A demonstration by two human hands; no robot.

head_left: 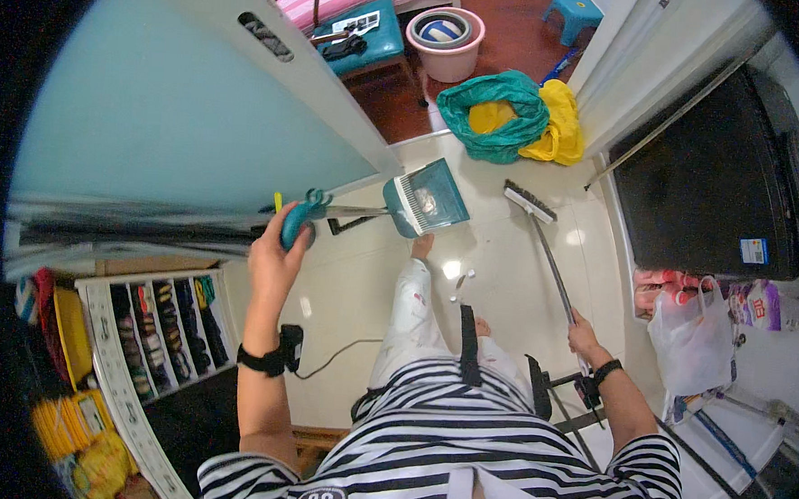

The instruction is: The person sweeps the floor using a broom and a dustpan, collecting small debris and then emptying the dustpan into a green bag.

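My left hand point(278, 248) is closed around the teal grip at the top of a long-handled dustpan point(447, 196). Its teal pan, with a row of pale comb teeth, rests on or just above the tiled floor ahead of my foot; which of the two I cannot tell. Lower right, my right hand point(583, 336) grips the grey pole of a broom point(530, 204). The broom's white head with dark bristles lies to the right of the pan, apart from it. A small white thing point(470, 274), too small to name, is on the floor between my feet and the broom.
A teal and yellow fabric bag point(492, 119) sits in the doorway. Behind it stand a pink bucket point(446, 58) and a blue stool point(573, 15). A pale blue door point(190, 103) is at left, above a shoe rack point(160, 332). A large black appliance point(711, 175) occupies the right.
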